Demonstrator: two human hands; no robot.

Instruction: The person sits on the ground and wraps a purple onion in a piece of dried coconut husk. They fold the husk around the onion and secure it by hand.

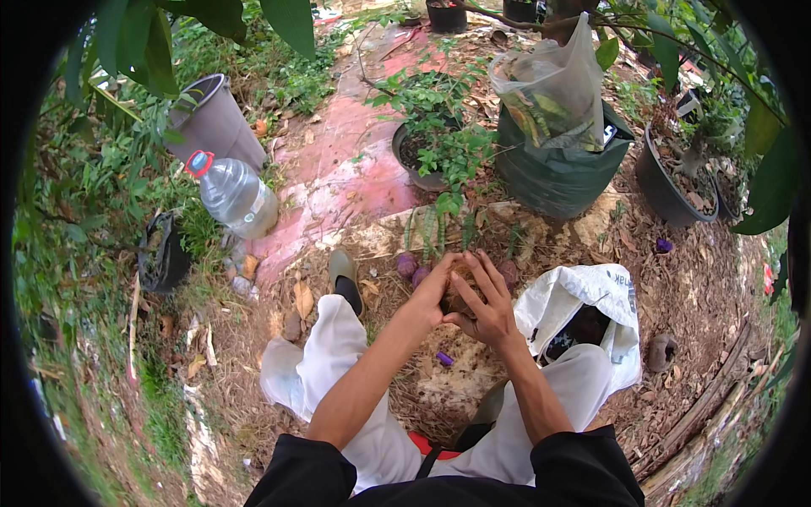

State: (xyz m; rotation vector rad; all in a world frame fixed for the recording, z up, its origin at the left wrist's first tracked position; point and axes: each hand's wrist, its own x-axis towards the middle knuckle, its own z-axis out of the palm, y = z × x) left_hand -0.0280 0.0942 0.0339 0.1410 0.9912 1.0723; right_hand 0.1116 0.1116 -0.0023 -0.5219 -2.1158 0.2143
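My left hand and my right hand are cupped around a brown round object, thumbs near each other on my side and fingertips meeting at the far side. My fingers hide much of the object, so its material is hard to tell. Just beyond my hands stand several small purple round pots, with upright banded green leaves among them. On the ground below my wrists lies a small purple cylinder. Beside my right forearm, a white woven sack gapes around dark contents.
Ahead are a potted leafy plant and a dark green bag topped by a clear plastic bag. A large plastic bottle and a tilted grey bucket stand left. More black pots are at right. Leaves overhang the top.
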